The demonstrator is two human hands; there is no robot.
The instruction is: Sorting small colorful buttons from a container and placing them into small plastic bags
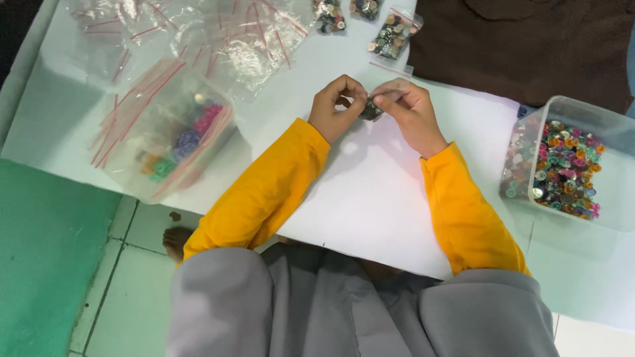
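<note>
Two hands meet over the white sheet: left hand and right hand are pinched narrowly on a small filled bag, held centrally, apparently for sealing. Button tub kept right, within reach.

The light is bright and soft, the white sheet shines, small shadows sit under the arms, and the plastic bags glint and look blurry.
</note>
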